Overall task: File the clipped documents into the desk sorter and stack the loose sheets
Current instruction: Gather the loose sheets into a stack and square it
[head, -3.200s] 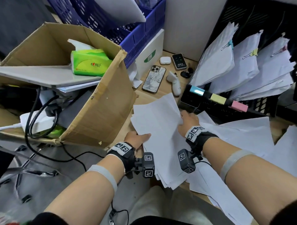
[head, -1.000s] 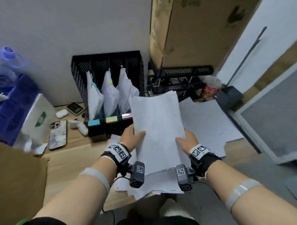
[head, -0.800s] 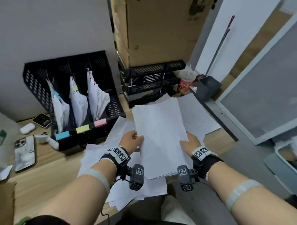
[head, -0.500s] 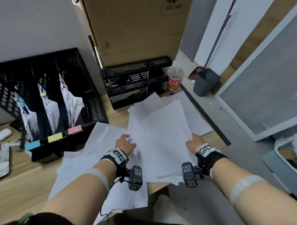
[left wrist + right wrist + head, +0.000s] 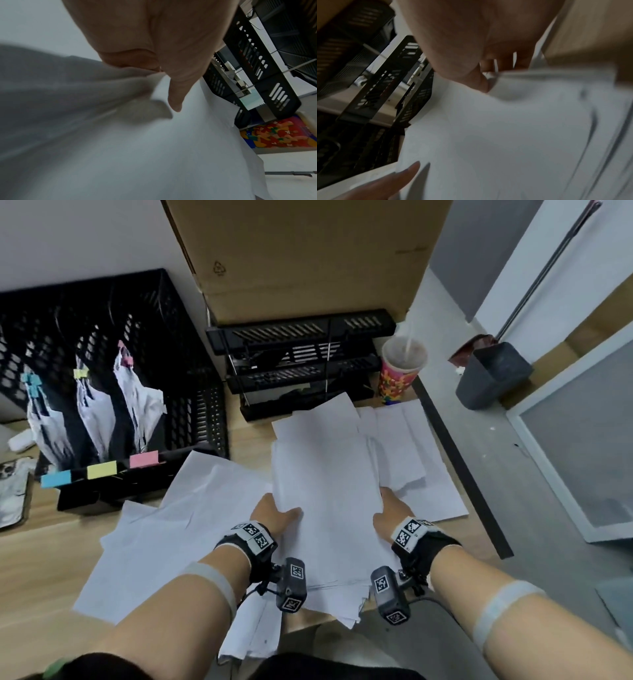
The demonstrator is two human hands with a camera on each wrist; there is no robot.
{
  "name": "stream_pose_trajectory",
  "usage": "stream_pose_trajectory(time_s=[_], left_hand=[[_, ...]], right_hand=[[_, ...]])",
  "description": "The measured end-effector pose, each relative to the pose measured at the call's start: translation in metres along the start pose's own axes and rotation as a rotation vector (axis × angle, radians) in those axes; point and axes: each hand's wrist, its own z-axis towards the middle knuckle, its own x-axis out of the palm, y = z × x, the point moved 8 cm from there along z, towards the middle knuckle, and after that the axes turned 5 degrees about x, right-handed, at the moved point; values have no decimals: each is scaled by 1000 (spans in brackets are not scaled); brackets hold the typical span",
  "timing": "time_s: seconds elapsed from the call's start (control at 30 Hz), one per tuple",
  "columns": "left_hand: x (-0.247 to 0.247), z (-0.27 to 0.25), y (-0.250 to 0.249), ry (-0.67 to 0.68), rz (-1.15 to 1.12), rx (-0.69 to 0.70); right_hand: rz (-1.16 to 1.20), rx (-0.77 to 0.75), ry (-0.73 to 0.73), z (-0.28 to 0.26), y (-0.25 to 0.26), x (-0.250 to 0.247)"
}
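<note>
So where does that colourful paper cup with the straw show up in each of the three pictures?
Head view: the colourful paper cup stands upper right of centre, beside the black stacked letter trays.
Left wrist view: its patterned side lies at the right edge, below the trays.
Right wrist view: not in it.
Shared landmark: the trays, at left in the right wrist view too.

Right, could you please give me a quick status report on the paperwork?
Left hand and right hand each grip a side of the loose-sheet stack. Three clipped documents already in desk sorter. More sheets scattered on desk.
</note>
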Motion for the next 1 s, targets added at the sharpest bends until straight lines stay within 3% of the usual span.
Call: stream_pose_trajectory(time_s=[0.1, 0.23, 0.3, 0.5, 0.7, 0.83, 1.0], left_hand=[[-2, 2, -1, -25, -22, 38], [-8, -2, -1, -14, -77, 63], [-12, -4, 3, -9, -83, 59], [-23, -6, 21, -41, -123, -19], [-21, 1, 41, -41, -208, -83], [-18, 2, 34, -15, -228, -41], [-8, -1, 10, 76, -134, 37]], right_hand=[[-39, -45, 19, 10, 4, -7], [182, -3, -248, 27, 3, -55], [231, 45, -277, 34, -1, -66], [33, 7, -139, 49, 1, -54], [-23, 27, 40, 38, -11, -30], [-198, -29, 144, 29, -12, -5], [-208, -96, 188, 16, 5, 17]])
